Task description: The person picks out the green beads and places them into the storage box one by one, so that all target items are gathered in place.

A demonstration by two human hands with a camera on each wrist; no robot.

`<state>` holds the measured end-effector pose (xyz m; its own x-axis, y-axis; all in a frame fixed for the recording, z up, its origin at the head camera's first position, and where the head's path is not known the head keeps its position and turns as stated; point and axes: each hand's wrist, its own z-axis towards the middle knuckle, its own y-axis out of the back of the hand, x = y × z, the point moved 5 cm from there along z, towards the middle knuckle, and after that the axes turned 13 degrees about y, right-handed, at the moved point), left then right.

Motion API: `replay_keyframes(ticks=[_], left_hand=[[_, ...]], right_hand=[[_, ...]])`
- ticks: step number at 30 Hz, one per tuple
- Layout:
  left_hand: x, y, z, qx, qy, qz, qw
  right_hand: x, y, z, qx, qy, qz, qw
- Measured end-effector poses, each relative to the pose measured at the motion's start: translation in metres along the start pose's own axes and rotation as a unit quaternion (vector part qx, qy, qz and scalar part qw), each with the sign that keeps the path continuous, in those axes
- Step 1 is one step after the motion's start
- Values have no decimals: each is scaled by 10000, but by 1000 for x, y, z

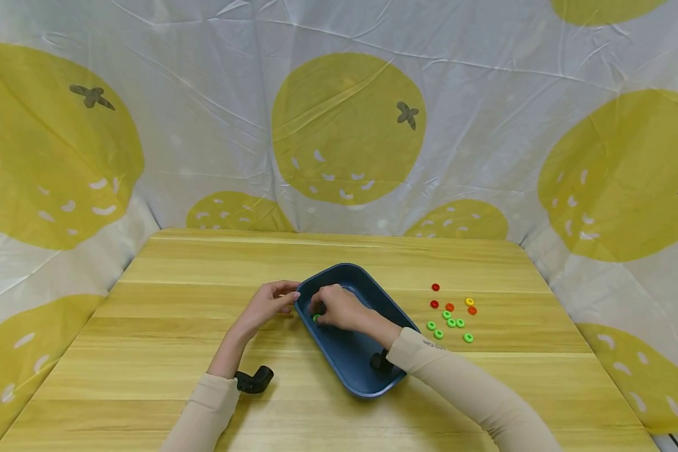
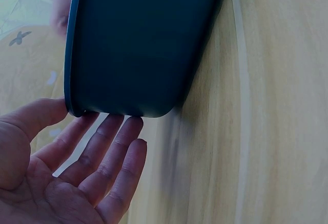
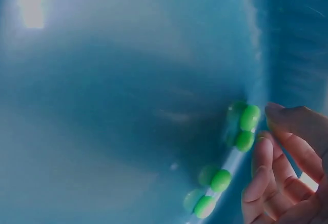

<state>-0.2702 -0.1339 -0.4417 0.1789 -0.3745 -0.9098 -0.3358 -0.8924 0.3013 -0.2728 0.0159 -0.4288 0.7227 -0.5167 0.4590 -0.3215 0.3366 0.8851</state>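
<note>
A dark blue rectangular tray (image 1: pixel 353 355) with rounded corners stands at an angle on the table. My left hand (image 1: pixel 268 306) is at its far left corner. In the left wrist view, the thumb touches the rim and nearly straight fingers (image 2: pixel 110 155) rest against the outer wall. Inside the tray, my right hand (image 1: pixel 339 306) reaches down to the far left side. Small green rings (image 3: pixel 220 181) lie along the tray wall in the right wrist view. Thumb and fingertips of the right hand (image 3: pixel 287 162) are close beside them, loosely bent, with nothing visible between them.
On the wooden table (image 1: pixel 226 257), right of the tray, lie several loose green rings (image 1: pixel 451 322), red rings (image 1: pixel 434 304), orange rings (image 1: pixel 472 310) and a yellow ring (image 1: pixel 469 302). A black wrist camera (image 1: pixel 254 380) sits on the left wrist. A fruit-patterned cloth (image 1: pixel 350 132) hangs behind the table.
</note>
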Motion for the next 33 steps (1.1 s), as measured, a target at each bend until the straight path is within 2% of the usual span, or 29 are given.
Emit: replay_keyframes(ticks=[7, 15, 25, 33], left_hand=[[0, -1, 1, 24, 0, -5, 10000], [-1, 0, 1, -11, -29, -6, 10000], [0, -1, 2, -62, 16, -19, 10000], [-2, -1, 0, -68, 37, -3, 10000]], right_hand=[[-2, 15, -2, -440, 67, 758, 9961], [-7, 39, -8, -890, 170, 1771, 9800], [-18, 64, -25, -1212, -237, 2293, 9655], [-31, 95, -57, -1504, -627, 2637, 9507]])
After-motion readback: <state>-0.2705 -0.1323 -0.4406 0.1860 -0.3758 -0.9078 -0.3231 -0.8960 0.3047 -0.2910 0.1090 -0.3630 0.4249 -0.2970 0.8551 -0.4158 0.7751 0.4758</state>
